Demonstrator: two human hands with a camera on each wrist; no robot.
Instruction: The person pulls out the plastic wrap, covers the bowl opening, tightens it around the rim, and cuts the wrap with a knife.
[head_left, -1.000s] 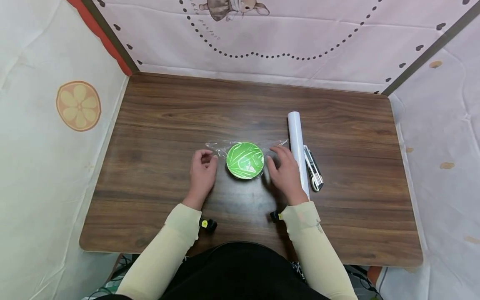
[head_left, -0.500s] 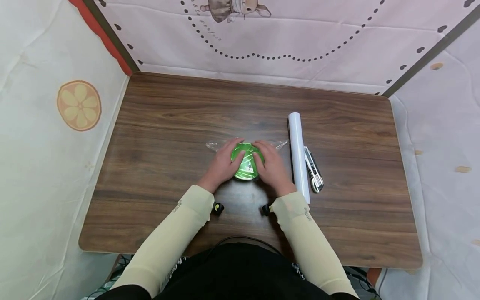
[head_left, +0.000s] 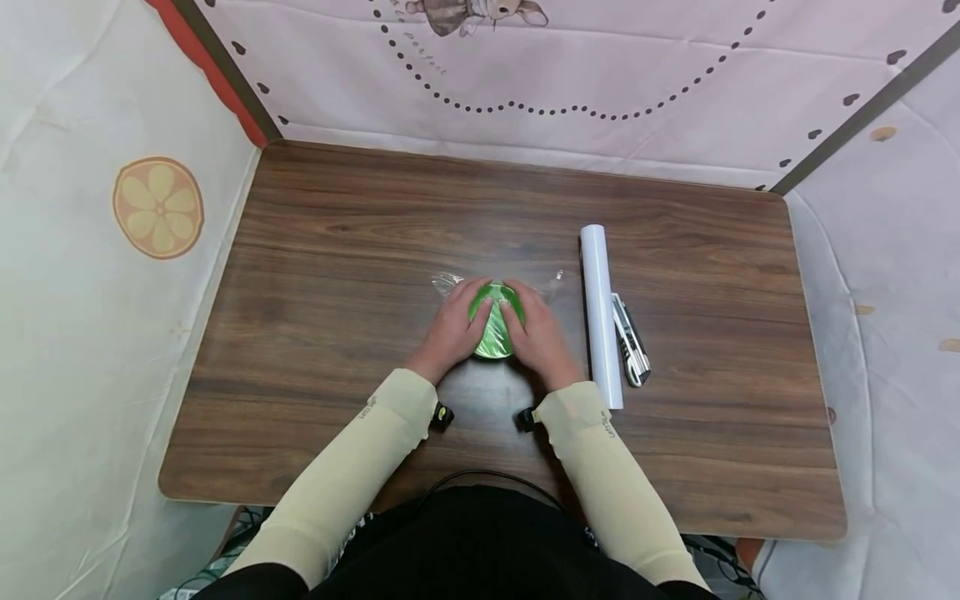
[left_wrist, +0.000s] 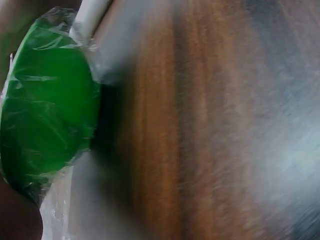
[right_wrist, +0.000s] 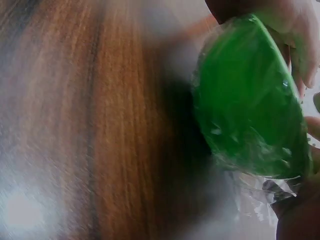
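Observation:
A round green bowl (head_left: 495, 340) with clear plastic film (head_left: 446, 285) stretched over it is at the middle of the table. My left hand (head_left: 453, 327) grips its left side, and my right hand (head_left: 538, 335) grips the right side. Both thumbs lie over the top near the middle; the fingers reach round the far rim. In the left wrist view the bowl's green side (left_wrist: 50, 105) shows under wrinkled film. Crumpled film also clings to the bowl (right_wrist: 245, 100) in the right wrist view. Loose film ends stick out beyond both hands.
Right of the hands, a long white roll (head_left: 602, 317) lies on the brown wooden table (head_left: 322, 250). Close against it is a utility knife (head_left: 632, 342). Printed cloth walls (head_left: 525, 142) enclose the table at the back and sides.
Both hands have moved inward from beside the bowl and taken hold of its rim. The loose film ends have drawn in closer to the bowl. The roll and knife stay in place.

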